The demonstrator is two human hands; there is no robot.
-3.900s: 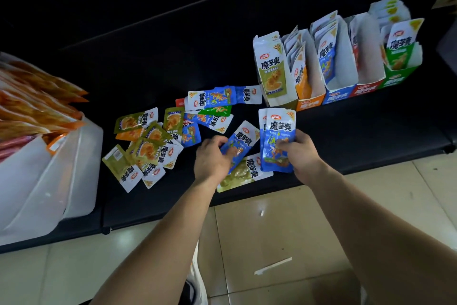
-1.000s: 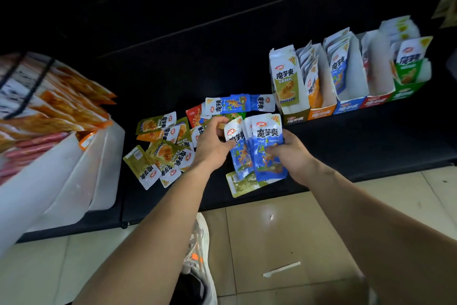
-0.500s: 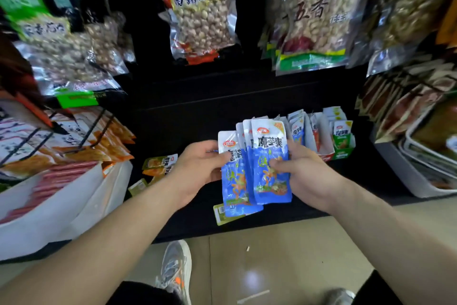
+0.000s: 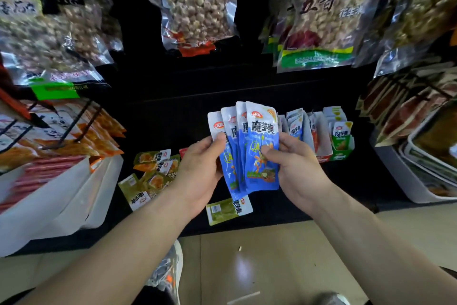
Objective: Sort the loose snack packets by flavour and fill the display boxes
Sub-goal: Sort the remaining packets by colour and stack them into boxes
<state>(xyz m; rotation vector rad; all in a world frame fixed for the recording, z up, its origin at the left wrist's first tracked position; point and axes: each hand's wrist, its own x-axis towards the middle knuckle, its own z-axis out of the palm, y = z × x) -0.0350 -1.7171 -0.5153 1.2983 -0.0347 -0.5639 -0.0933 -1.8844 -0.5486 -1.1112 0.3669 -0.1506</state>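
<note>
A fan of four blue packets (image 4: 259,131) was held upright in the air between both hands, above the front edge of the black shelf (image 4: 173,119) and in front of the display boxes. The left hand (image 4: 200,168) gripped the fan's left edge, its thumb laid over the face of the rearmost packet and its fingers curled behind. The right hand (image 4: 296,168) gripped the right side, its thumb pressed across the middle of the front packet and its fingers wrapped behind the stack. Just below the fan a single green packet (image 4: 228,209) lay flat near the shelf's edge. To the left of the left hand, a heap of loose packets (image 4: 153,176) in olive and orange lay on the shelf, overlapping one another. Behind the right hand stood the row of display boxes (image 4: 324,156), side by side, with blue packets standing in one, a red-fronted box next to it, and a green box (image 4: 342,153) holding green packets at the right end. A white tray (image 4: 49,200) of orange and red snacks sat at the far left of the shelf. Large bags of peanuts (image 4: 197,7) hung above. Below lay a tiled floor (image 4: 247,267) and a grey shoe (image 4: 165,272).
</note>
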